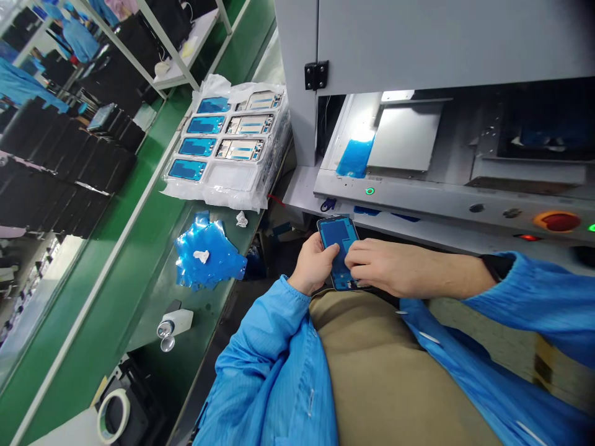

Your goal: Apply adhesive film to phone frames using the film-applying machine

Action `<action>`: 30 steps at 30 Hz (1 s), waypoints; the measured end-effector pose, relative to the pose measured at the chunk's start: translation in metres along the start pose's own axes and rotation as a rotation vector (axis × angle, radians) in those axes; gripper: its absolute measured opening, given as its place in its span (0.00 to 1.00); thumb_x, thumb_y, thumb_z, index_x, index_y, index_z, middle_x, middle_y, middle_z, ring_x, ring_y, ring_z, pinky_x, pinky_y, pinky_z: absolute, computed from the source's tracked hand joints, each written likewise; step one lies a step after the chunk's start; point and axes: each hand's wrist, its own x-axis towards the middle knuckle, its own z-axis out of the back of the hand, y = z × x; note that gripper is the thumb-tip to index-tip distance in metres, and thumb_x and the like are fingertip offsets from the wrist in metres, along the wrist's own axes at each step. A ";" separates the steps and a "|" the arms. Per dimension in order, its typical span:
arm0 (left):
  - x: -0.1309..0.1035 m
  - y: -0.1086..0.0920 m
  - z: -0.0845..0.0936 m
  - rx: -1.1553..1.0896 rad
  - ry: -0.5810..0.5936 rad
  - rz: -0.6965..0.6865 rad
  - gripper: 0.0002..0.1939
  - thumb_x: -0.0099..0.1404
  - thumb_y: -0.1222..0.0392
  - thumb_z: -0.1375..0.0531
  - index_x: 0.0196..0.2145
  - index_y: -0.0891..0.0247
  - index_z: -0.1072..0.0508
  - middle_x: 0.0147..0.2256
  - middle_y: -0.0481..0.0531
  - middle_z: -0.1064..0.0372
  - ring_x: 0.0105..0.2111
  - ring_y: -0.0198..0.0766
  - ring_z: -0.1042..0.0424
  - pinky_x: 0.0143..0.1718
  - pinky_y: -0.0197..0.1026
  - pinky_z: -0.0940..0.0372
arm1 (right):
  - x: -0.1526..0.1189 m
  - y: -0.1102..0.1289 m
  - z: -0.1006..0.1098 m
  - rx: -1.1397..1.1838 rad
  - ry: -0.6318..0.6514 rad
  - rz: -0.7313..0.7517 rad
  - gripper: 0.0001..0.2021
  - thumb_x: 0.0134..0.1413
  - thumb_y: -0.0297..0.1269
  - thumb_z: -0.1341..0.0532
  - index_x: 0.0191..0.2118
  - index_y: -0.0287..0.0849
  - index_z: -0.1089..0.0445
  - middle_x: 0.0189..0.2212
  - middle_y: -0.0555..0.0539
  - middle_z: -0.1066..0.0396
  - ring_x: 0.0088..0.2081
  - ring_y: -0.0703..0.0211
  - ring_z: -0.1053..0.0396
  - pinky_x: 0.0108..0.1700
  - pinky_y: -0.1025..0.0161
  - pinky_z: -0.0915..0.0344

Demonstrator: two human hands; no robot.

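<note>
A phone frame (338, 235) with a blue film on its face is held in front of my belly. My left hand (314, 263) grips its left edge, the thumb lying over the film. On the other side, my right hand (379, 265) has its fingers bent against the frame's right edge and film. Whether those fingertips pinch the film or just the frame, I cannot tell. To the left, a white tray (235, 176) holds several phone frames, the left column covered in blue film and the right column showing bare metal; its nearest right pocket holds no frame.
A pile of blue film sheets (209, 257) lies on the green bench (199, 316), near a white bottle (179, 323) and a tape roll (113, 416). Ahead stands a grey machine (344, 186) with a metal plate (405, 136) and a red button (560, 221). People in blue work at the far left.
</note>
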 end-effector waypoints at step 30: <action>-0.039 -0.006 0.045 -0.181 -0.142 -0.028 0.30 0.54 0.48 0.23 0.51 0.61 0.24 0.42 0.53 0.18 0.41 0.46 0.18 0.49 0.49 0.24 | 0.024 -0.093 -0.021 0.858 -1.259 -1.007 0.22 0.62 0.60 0.34 0.36 0.52 0.43 0.21 0.56 0.41 0.22 0.57 0.36 0.23 0.58 0.38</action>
